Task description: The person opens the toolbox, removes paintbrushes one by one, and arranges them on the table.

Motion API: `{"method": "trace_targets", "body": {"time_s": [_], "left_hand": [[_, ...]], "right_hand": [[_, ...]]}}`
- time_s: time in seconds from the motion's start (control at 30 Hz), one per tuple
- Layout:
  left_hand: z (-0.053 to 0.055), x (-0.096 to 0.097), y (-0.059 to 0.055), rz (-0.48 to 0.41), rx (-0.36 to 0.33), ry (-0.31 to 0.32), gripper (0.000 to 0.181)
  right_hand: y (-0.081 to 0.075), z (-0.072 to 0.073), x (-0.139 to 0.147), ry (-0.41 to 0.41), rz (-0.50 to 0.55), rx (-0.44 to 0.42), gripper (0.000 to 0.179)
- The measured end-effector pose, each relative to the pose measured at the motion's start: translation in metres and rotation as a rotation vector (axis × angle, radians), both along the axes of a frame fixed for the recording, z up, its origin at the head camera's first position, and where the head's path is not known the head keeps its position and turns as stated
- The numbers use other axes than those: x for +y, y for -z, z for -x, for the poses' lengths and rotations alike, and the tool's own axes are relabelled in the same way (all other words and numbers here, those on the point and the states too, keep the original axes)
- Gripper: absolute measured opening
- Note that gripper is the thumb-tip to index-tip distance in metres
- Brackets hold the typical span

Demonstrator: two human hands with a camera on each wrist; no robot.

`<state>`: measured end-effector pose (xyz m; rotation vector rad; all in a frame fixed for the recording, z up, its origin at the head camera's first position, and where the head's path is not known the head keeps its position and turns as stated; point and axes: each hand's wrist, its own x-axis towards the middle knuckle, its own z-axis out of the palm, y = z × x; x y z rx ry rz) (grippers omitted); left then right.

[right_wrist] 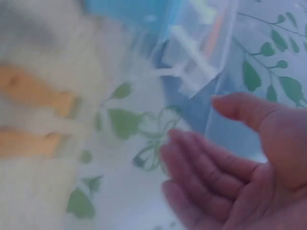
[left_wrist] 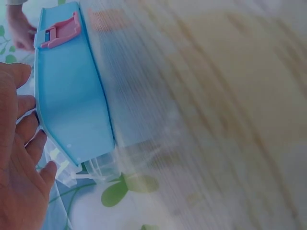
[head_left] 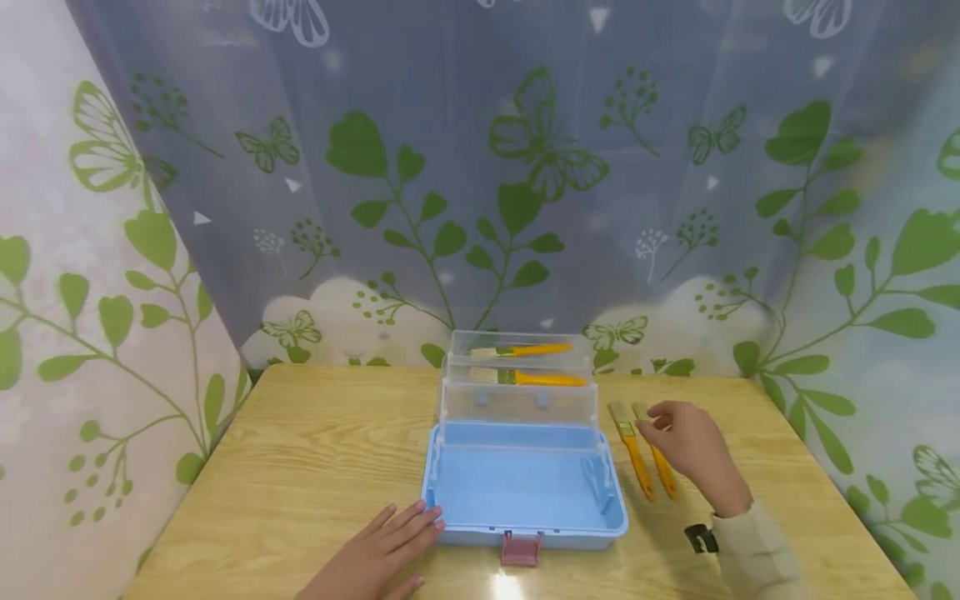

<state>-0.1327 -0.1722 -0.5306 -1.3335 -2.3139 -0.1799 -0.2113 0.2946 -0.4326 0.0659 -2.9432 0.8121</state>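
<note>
A light blue plastic box [head_left: 517,492] stands on the table with its clear tiered trays [head_left: 468,408] raised at the back. My left hand [head_left: 378,552] is at its front left corner, fingers extended; in the left wrist view the fingertips lie along the edge of the blue wall [left_wrist: 72,100]. Two orange-handled paintbrushes lie right of the box, a left one [head_left: 635,458] and a right one [head_left: 664,477]. Over the bristle end of the right one hovers my right hand [head_left: 693,450], with loosely bent fingers and nothing between them in the right wrist view.
Two more paintbrushes rest in the trays, an upper one [head_left: 547,349] and a lower one [head_left: 551,380]. A pink latch [head_left: 521,550] hangs at the box front. Patterned curtains [head_left: 450,167] border the wooden table [head_left: 322,450] at the back and sides.
</note>
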Motion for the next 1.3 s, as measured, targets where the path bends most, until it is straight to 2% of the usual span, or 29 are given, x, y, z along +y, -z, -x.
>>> {"method": "trace_targets", "body": {"time_s": [0.13, 0.27, 0.43, 0.57, 0.73, 0.9, 1.13, 1.3], "left_hand": [[0.001, 0.000, 0.003, 0.001, 0.034, 0.008, 0.074], [0.004, 0.001, 0.004, -0.002, 0.062, 0.015, 0.076], [0.005, -0.001, 0.003, 0.022, 0.041, 0.020, 0.078], [0.005, -0.001, 0.004, 0.026, 0.028, 0.015, 0.080], [0.006, -0.002, 0.004, 0.022, 0.024, 0.009, 0.081], [0.004, -0.001, 0.003, 0.028, 0.018, 0.004, 0.081], [0.004, -0.002, 0.003, 0.045, 0.039, -0.002, 0.077], [0.005, -0.001, 0.004, 0.039, 0.046, -0.005, 0.077]], "right_hand": [[-0.006, 0.018, -0.011, -0.110, 0.138, 0.104, 0.029], [-0.004, 0.039, -0.017, -0.178, 0.207, 0.218, 0.018], [-0.001, 0.062, -0.023, -0.274, 0.273, 0.253, 0.021], [-0.004, 0.076, -0.035, -0.362, 0.278, 0.224, 0.025], [-0.011, 0.091, -0.051, -0.439, 0.212, 0.115, 0.025], [-0.011, 0.102, -0.059, -0.458, 0.120, 0.058, 0.026], [-0.014, 0.111, -0.069, -0.478, 0.059, -0.057, 0.027], [-0.022, 0.117, -0.074, -0.510, 0.018, -0.061, 0.026]]}}
